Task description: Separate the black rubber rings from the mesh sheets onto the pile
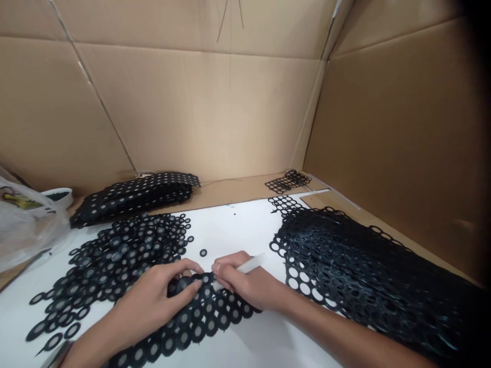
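A black sheet of joined rings with pale centres lies on the white board at the lower middle. My left hand rests on its upper left part, thumb and index finger curved with a gap between them, the fingertips touching the rings. My right hand is closed around a whitish translucent pen-like tool, whose lower end meets the sheet's upper edge. Left of my left hand spreads a pile of loose black rings with pale centres. One loose ring lies above my hands.
A large heap of black perforated ring webbing fills the right side. Smaller webbing lies behind it. Stacked dotted black sheets are at the back left, near a white bowl and a clear plastic bag. Cardboard walls stand behind and right.
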A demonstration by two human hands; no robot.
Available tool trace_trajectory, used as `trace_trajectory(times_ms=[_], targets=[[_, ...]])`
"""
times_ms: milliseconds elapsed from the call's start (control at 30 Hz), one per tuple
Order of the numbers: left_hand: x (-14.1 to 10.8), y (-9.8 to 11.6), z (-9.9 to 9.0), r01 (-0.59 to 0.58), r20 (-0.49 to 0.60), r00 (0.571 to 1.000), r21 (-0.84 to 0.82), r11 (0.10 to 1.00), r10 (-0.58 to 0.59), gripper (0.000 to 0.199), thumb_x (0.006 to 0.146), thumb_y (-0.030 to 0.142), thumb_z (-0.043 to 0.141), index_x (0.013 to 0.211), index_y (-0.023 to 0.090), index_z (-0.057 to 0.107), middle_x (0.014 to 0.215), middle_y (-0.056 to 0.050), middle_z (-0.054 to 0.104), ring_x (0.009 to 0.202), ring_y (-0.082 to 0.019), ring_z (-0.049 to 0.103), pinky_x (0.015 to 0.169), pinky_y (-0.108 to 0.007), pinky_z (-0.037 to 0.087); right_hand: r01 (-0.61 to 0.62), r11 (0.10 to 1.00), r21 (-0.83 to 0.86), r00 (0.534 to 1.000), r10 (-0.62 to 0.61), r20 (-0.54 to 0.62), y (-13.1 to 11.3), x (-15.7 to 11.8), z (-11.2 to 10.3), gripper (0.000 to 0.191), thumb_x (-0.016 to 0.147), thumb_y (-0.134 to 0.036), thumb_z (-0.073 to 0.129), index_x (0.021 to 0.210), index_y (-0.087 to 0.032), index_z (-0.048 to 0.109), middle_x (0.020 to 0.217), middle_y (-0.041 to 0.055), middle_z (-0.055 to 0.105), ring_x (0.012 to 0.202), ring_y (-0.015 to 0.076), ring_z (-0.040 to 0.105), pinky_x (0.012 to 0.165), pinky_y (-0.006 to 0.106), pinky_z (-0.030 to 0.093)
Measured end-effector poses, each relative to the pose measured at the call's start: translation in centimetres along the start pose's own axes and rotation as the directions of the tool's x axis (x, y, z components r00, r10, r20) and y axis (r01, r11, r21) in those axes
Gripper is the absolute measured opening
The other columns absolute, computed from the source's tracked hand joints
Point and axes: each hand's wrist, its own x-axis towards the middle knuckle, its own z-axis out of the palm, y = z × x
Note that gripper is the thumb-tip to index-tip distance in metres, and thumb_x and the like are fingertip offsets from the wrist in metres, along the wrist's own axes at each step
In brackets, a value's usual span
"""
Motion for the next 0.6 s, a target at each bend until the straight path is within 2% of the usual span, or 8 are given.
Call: trace_trajectory(times_ms=[133, 200, 367, 600], targets=[[0.3, 0.2, 1.2, 0.069, 0.005, 0.998, -0.105, 0.992, -0.069, 0.051, 0.091, 0.061, 0.076, 0.132, 0.033, 0.070, 0.120, -0.002, 0.081, 0.117, -0.033, 0.073, 0.101, -0.036, 0.054, -0.013, 1.000, 0.006, 0.999, 0.013, -0.035, 0.0, 0.0, 0.0, 0.038, 0.100, -0.023, 0.047, 0.063, -0.022, 0.040, 0.062, -0.0042, 0.040, 0.064, 0.0148, 0.038, 0.067, 0.032, 0.033], [0.3, 0.4, 1.2, 0.079, 0.030, 0.997, -0.160, 0.984, -0.076, 0.050, 0.089, 0.060, 0.078, 0.128, 0.030, 0.073, 0.118, -0.003, 0.082, 0.115, -0.034, 0.073, 0.099, -0.036, 0.055, -0.024, 1.000, 0.015, 0.999, 0.024, -0.033, -0.1, 0.0, 0.0, 0.038, 0.100, -0.024, 0.047, 0.063, -0.022, 0.038, 0.061, -0.0045, 0.037, 0.063, 0.0145, 0.036, 0.065, 0.032, 0.031], [-0.1, 1.4, 0.9, 0.087, 0.083, 0.994, -0.194, 0.977, -0.072, 0.037, 0.094, 0.060, 0.069, 0.101, 0.025, 0.080, 0.099, -0.001, 0.082, 0.100, -0.030, 0.073, 0.087, -0.031, 0.054, -0.041, 0.999, -0.017, 0.999, 0.041, -0.012, -0.2, -0.1, 0.0, 0.034, 0.096, -0.020, 0.048, 0.063, -0.021, 0.037, 0.062, -0.0047, 0.037, 0.063, 0.0135, 0.035, 0.062, 0.032, 0.028], [-0.6, 2.4, 1.1, 0.093, 0.062, 0.995, -0.262, 0.960, -0.080, 0.036, 0.099, 0.060, 0.066, 0.102, 0.026, 0.077, 0.101, 0.001, 0.080, 0.102, -0.028, 0.070, 0.090, -0.030, 0.049, -0.021, 1.000, 0.016, 1.000, 0.021, -0.002, -0.5, -0.2, -0.1, 0.040, 0.102, -0.022, 0.046, 0.063, -0.021, 0.038, 0.062, -0.0046, 0.041, 0.064, 0.0141, 0.039, 0.067, 0.031, 0.031]])
